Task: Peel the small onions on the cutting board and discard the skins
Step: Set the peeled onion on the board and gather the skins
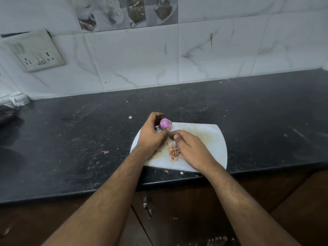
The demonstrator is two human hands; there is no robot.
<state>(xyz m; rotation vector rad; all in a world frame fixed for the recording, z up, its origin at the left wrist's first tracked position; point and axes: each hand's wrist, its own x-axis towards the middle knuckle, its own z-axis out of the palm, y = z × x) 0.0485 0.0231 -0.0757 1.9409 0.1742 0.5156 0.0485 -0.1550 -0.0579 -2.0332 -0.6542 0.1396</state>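
left hand (153,134) pinching onion (165,123), right hand (190,147) on skins (173,151)

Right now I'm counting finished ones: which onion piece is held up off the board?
The round purple onion in the left hand, above the cutting board's far edge. The smaller piece lies among skins by the right hand.

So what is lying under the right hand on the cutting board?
Under the right hand lies a pile of onion skins on the white cutting board. Whatever is beneath the palm is hidden.
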